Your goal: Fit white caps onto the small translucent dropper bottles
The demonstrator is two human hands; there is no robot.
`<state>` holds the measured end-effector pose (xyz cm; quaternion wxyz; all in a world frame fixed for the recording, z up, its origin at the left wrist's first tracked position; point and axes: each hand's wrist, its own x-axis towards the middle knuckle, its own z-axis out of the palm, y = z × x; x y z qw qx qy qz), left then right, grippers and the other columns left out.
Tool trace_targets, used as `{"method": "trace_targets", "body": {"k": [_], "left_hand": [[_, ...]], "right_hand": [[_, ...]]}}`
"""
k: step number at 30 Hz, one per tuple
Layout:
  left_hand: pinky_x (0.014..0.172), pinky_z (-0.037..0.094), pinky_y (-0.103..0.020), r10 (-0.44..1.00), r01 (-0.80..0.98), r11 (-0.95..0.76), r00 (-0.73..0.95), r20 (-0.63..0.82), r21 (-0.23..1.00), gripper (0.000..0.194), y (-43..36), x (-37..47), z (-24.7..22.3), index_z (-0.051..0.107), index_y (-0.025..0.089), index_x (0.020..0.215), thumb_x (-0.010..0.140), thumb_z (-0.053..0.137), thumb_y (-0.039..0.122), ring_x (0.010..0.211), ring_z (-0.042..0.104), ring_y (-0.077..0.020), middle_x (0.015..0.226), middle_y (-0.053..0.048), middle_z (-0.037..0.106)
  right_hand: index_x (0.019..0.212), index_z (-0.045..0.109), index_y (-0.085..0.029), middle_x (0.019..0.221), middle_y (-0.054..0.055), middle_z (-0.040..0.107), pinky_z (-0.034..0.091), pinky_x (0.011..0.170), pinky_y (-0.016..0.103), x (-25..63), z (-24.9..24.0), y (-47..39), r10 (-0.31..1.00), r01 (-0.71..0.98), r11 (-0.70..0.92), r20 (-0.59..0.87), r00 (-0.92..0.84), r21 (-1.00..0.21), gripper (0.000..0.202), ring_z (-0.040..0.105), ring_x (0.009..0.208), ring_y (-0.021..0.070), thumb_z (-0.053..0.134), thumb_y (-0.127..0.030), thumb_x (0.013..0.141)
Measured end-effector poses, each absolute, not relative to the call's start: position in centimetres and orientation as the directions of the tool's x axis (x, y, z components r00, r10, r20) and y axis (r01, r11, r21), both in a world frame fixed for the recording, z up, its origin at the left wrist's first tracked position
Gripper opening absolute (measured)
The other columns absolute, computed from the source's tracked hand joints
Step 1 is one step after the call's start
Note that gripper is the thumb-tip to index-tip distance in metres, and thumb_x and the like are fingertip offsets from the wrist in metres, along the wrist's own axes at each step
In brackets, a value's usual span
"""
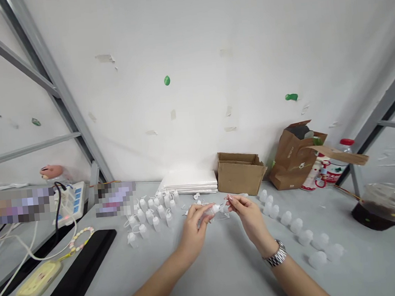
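Observation:
In the middle of the table my left hand is closed around a small white plastic bottle, tilted so its neck points right. My right hand pinches a small whitish piece close to the bottle's neck; its exact kind is too small to tell. Thin white loops and small parts lie on the table beneath and behind both hands, partly hidden. To the left stand several capped white bottles with thin cord loops. On the right, several translucent white bottles form a slanting line.
Behind the hands are a white stack of flat sheets and an open cardboard box. A brown paper bag and a drink cup stand right. At left lie a black pad, a yellow case, cables and a power strip.

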<state>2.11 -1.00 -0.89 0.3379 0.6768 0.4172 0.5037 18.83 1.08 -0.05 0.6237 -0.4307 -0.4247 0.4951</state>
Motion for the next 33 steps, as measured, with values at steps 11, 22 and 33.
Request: {"method": "trace_targets", "body": {"k": [11, 22, 33], "left_hand": [[0.078, 0.048, -0.032, 0.896, 0.28, -0.444, 0.155, 0.416, 0.851, 0.028, -0.92, 2.05, -1.1, 0.059, 0.026, 0.108, 0.085, 0.043, 0.024, 0.079, 0.055, -0.0145, 0.091, -0.003, 0.05], [0.077, 0.046, -0.031, 0.894, 0.292, -0.447, 0.169, 0.415, 0.845, 0.028, -0.92, 1.95, -1.23, 0.058, 0.026, 0.109, 0.086, 0.043, 0.024, 0.081, 0.055, -0.0147, 0.092, -0.004, 0.05], [0.078, 0.047, -0.032, 0.899, 0.3, -0.437, 0.173, 0.403, 0.848, 0.029, -0.95, 1.91, -1.29, 0.057, 0.025, 0.11, 0.087, 0.041, 0.026, 0.08, 0.056, -0.0147, 0.09, -0.004, 0.049]], "right_hand": [[0.064, 0.067, -0.017, 0.06, 0.0, 0.059, 0.038, 0.06, 0.027, 18.77, 0.02, 0.95, 0.985, -0.183, 0.153, 0.135, 0.108, -0.971, 0.021, 0.048, 0.058, 0.0127, 0.071, -0.037, 0.065], [0.065, 0.066, -0.016, 0.058, 0.0, 0.056, 0.037, 0.061, 0.027, 18.45, 0.09, 0.56, 0.987, -0.135, 0.157, 0.151, 0.056, -0.978, 0.024, 0.048, 0.06, 0.0144, 0.067, -0.04, 0.068], [0.063, 0.067, -0.017, 0.055, 0.0, 0.058, 0.04, 0.059, 0.028, 18.29, 0.62, 0.49, 0.982, -0.08, 0.172, 0.165, 0.094, -0.982, 0.029, 0.05, 0.057, 0.0153, 0.07, -0.046, 0.061]]}}
